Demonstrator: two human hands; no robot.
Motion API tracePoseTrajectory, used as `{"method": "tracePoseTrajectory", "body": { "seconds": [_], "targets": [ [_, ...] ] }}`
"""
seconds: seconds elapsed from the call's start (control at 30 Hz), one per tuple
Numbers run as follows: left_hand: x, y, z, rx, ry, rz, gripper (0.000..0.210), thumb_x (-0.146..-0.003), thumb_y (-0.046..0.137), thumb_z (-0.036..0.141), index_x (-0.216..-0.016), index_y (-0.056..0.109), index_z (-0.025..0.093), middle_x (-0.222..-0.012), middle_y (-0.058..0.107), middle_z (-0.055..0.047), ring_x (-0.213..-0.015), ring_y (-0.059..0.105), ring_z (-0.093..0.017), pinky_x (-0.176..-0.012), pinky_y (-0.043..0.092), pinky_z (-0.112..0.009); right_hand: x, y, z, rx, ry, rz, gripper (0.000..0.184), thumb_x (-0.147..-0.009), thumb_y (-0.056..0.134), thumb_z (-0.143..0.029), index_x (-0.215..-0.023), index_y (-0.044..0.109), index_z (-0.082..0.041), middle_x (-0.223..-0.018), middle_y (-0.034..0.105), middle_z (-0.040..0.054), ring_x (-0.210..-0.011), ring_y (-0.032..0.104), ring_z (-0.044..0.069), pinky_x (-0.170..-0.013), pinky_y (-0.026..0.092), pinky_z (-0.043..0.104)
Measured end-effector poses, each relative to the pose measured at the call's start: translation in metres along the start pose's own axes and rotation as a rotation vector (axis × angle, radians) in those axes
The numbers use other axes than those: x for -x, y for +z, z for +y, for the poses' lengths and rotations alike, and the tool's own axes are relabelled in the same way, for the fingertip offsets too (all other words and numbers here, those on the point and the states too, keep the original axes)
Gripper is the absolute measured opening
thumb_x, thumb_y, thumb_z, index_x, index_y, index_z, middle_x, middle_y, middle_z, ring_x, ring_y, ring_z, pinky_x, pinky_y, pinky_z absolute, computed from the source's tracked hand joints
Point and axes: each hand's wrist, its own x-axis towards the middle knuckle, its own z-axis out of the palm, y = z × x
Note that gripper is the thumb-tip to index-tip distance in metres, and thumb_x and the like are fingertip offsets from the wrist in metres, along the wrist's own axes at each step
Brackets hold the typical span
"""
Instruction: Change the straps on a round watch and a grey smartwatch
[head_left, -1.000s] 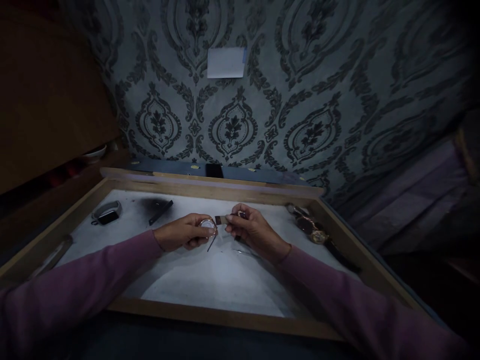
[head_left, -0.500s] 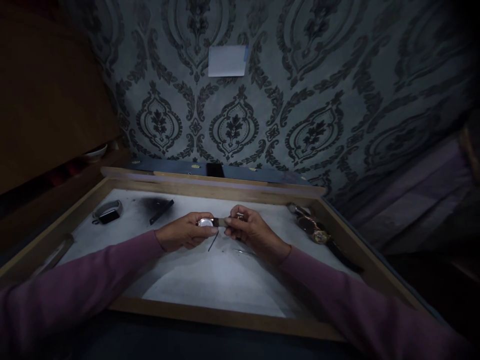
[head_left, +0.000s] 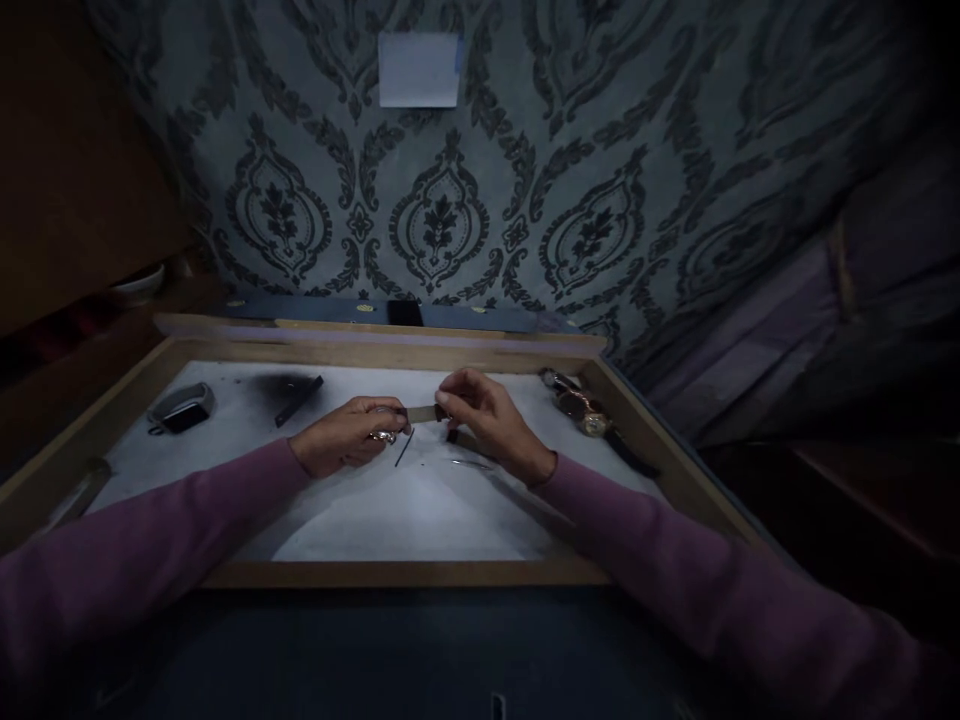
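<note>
My left hand [head_left: 336, 436] is closed around a wristwatch; its shiny case [head_left: 383, 437] peeks out below the fingers, and the face is mostly hidden. A brown-grey watch strap [head_left: 421, 414] stretches sideways from that hand. At the strap's other end, the fingertips of my right hand [head_left: 495, 422] pinch it. On the white surface beneath lies a thin dark rod [head_left: 404, 448]. A slim metal tool [head_left: 472, 464] lies below my right hand, and a dark strap-like piece [head_left: 463, 440] partly shows beside the palm.
A wooden-rimmed tray [head_left: 405, 574] surrounds the work. Inside it, a grey-strapped watch [head_left: 184, 408] and a dark bar [head_left: 298, 401] lie left, several watches [head_left: 592, 422] right. A dark phone-like object [head_left: 405, 313] is behind the back rim, below a patterned wall [head_left: 439, 220].
The view has shifted, so the scene sits further left and higher. The watch has tilted and its pale round face no longer shows. More strap is visible between my hands.
</note>
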Motion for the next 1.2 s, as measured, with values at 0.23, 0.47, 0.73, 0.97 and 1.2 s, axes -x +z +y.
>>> {"method": "tracePoseTrajectory", "body": {
  "seconds": [0.23,0.47,0.73,0.97,1.2],
  "targets": [
    [0.003,0.003,0.005,0.032,-0.013,-0.002,0.011,-0.084,0.057,0.023,-0.076,0.055,0.017,-0.043,0.026,0.011,-0.034,0.013,-0.003,-0.033,0.007,-0.017,0.044,-0.026,-0.008,0.897,-0.199,-0.166,0.008,-0.089,0.052,-0.016,-0.085,0.059,-0.017,-0.081,0.063,0.0037,-0.069,0.056,0.015,-0.063,0.038,0.026],
    [0.003,0.002,0.002,0.027,-0.005,0.000,0.013,-0.083,0.059,0.026,-0.075,0.053,0.018,-0.043,0.025,0.011,-0.034,0.013,-0.003,-0.033,0.006,-0.017,0.051,-0.013,-0.011,1.202,-0.151,-0.357,0.007,-0.092,0.053,-0.015,-0.088,0.059,-0.016,-0.090,0.064,0.0072,-0.074,0.057,0.017,-0.062,0.034,0.028],
    [0.005,0.004,0.004,0.043,0.008,-0.011,0.012,-0.083,0.059,0.025,-0.075,0.054,0.017,-0.044,0.026,0.011,-0.034,0.013,-0.003,-0.032,0.007,-0.017,0.049,-0.017,-0.005,1.234,-0.236,-0.405,0.013,-0.091,0.045,-0.008,-0.091,0.055,-0.016,-0.092,0.064,0.0099,-0.079,0.057,0.020,-0.066,0.039,0.029],
    [0.006,0.003,0.005,0.054,0.012,-0.021,0.014,-0.083,0.059,0.025,-0.073,0.054,0.017,-0.046,0.027,0.010,-0.035,0.014,-0.003,-0.034,0.006,-0.018,0.049,-0.037,-0.009,1.022,-0.161,-0.201,0.009,-0.092,0.043,-0.016,-0.086,0.049,-0.019,-0.082,0.061,0.0068,-0.071,0.055,0.019,-0.064,0.040,0.030],
    [0.004,0.003,-0.001,0.007,-0.019,-0.086,0.016,-0.081,0.062,0.032,-0.077,0.054,0.018,-0.042,0.026,0.011,-0.035,0.013,-0.004,-0.035,0.007,-0.018,0.037,-0.041,-0.013,0.146,0.102,-0.129,0.026,-0.085,0.061,-0.043,-0.081,0.051,-0.019,-0.067,0.058,-0.0009,-0.055,0.052,0.012,-0.054,0.040,0.025]
  ]
}}
